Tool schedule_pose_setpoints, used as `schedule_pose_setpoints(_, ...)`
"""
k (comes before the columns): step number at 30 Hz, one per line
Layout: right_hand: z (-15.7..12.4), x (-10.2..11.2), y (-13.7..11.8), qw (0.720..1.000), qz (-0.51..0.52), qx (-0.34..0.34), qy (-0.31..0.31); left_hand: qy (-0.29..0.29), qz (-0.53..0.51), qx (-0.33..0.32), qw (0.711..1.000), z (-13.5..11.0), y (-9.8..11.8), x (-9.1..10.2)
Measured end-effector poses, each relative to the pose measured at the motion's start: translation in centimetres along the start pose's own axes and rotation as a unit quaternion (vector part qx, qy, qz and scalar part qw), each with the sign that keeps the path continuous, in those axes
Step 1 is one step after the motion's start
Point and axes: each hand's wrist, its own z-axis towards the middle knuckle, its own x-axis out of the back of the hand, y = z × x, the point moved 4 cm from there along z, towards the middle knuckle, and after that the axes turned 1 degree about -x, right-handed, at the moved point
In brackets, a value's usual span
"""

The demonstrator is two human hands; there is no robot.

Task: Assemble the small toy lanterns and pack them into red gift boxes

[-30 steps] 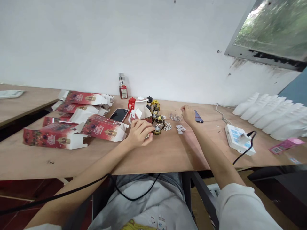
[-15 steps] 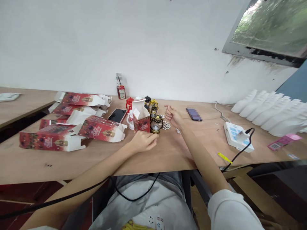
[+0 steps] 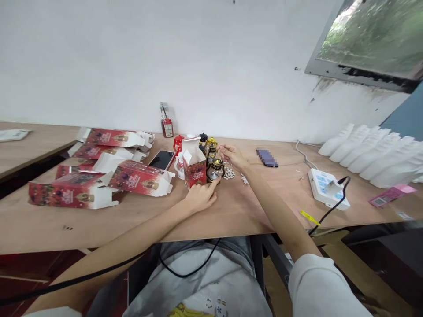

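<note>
My left hand (image 3: 200, 198) rests on the table before a small black-and-gold lantern (image 3: 216, 170). Its index finger stretches to the lantern's base, seemingly touching it; nothing is in that hand. Above and right of the lantern, my right hand (image 3: 232, 157) has thumb and fingers pinched together; anything between them is too small to make out. Small round white pieces (image 3: 228, 173) lie beneath it. An upright red printed box (image 3: 195, 171) with raised white flaps stands left of the lantern. More black and gold lanterns (image 3: 212, 147) and a red one (image 3: 178, 143) stand behind, partly hidden.
Flattened red boxes (image 3: 140, 177) spread over the left side, near a phone (image 3: 161, 160). A bottle (image 3: 167, 125) stands by the wall. Rightward are a purple phone (image 3: 267, 158), a power strip (image 3: 327, 187) with a cable, a pink box (image 3: 391, 195) and white bottles (image 3: 373, 154).
My right hand has moved left, closer to the lanterns. My left index finger has straightened and moved up to the front lantern's base.
</note>
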Motion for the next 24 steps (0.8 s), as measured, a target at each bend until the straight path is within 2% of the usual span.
schedule_pose_setpoints(6, 0.05, -0.22, 0.30, 0.999, -0.027, 0.039, 0.018, -0.002, -0.005, -0.019, 1.000, 0.02, 0.10, 0.04)
schedule_pose_setpoints(17, -0.15, -0.61, 0.10, 0.997, 0.009, 0.039, 0.063, 0.012, -0.015, -0.025, 1.000, -0.09, 0.10, -0.13)
schedule_pose_setpoints(24, -0.27, -0.41, 0.92, 0.998, 0.013, 0.032, 0.060, 0.008, -0.026, -0.024, 0.999, -0.09, 0.05, -0.16)
